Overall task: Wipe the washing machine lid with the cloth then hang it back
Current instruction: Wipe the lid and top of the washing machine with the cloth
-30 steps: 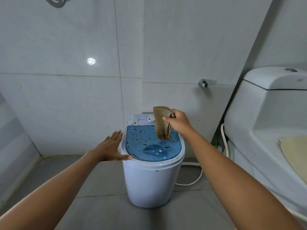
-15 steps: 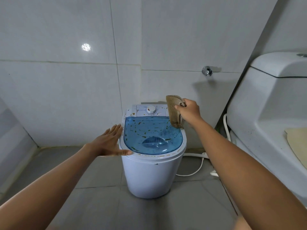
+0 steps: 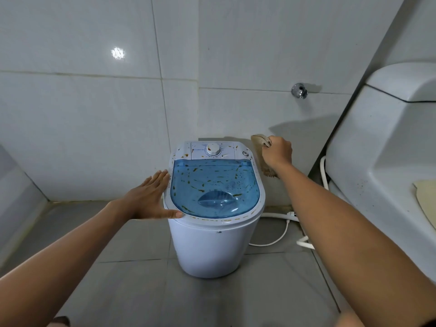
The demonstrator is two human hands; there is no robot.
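A line of small print is seen on the control panel (image 3: 213,151) of the washing machine (image 3: 213,234), left of the white dial (image 3: 213,149), but it is too small to be read. The machine is stood on the grey tiled floor (image 3: 132,267) close against the white tiled wall (image 3: 94,114); open floor is left on its left side and in front, while on its right only a narrow gap is left before the toilet (image 3: 377,161), and a white hose (image 3: 280,234) is trailed across that gap. The translucent blue lid (image 3: 214,187) is shown closed and speckled with orange-brown flecks, which are also scattered along the white rim and the panel; a scooped handle recess is moulded near its front edge. The left hand (image 3: 147,199) is laid with straight fingers against the machine's left rim, the thumb resting on the front-left edge, nothing being held in its grip. The brown cloth (image 3: 262,147) is held beside the machine's back right corner, clear of the lid, the grip of the right hand (image 3: 278,153) being curled around its folded top while its lower end is hung down behind the wrist. A chrome tap (image 3: 299,90) is fixed to the wall above that hand.
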